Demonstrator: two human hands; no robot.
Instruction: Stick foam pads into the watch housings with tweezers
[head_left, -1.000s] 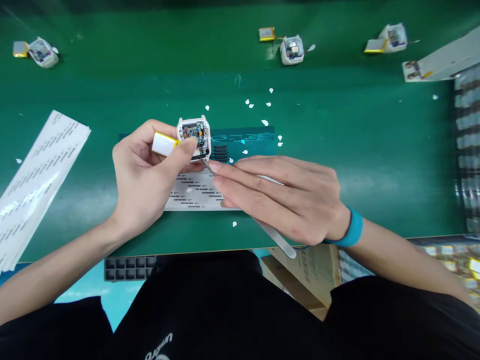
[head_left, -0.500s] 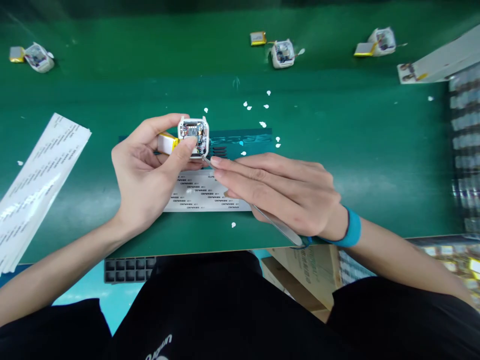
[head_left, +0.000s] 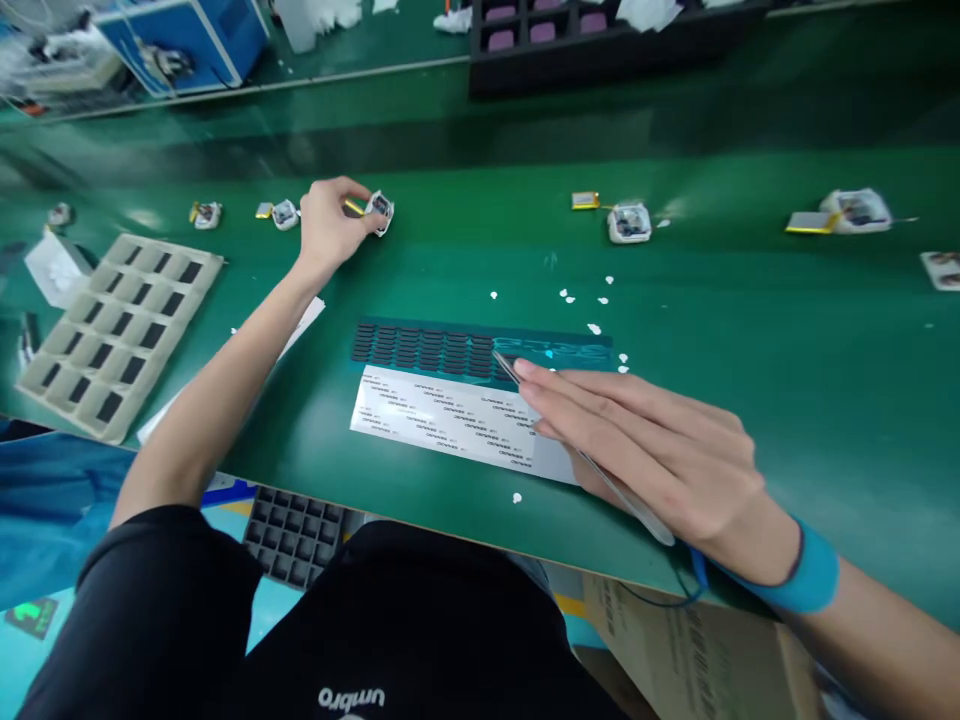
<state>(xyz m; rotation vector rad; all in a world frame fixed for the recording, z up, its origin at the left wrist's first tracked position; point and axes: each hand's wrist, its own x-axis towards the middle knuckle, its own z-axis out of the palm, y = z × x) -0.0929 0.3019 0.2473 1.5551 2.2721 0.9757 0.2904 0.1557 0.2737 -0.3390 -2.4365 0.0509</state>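
My left hand [head_left: 330, 222] is stretched far out over the back left of the bench and grips a white watch case [head_left: 380, 213] with its electronics showing; a yellow-edged battery is beside its fingers. In my right hand [head_left: 660, 440] are metal tweezers [head_left: 611, 482], pinched between thumb and fingers. Their tips are over a teal sheet [head_left: 555, 345] with rows of small black strips [head_left: 427, 345]. Just in front of that sheet is a white printed backing sheet [head_left: 450, 420], partly covered by my right hand.
Other open cases with batteries stand at the back, one [head_left: 628, 222] right of centre, another [head_left: 859, 212] farther right. A beige compartment tray [head_left: 124, 340] lies left. Small white pieces [head_left: 564, 293] dot the green mat. A black tray [head_left: 525, 75] stands behind.
My left hand has moved away to the back left with the watch case. My right hand still holds the tweezers, now over the black strips. The view has shifted and shows more of the left and back.
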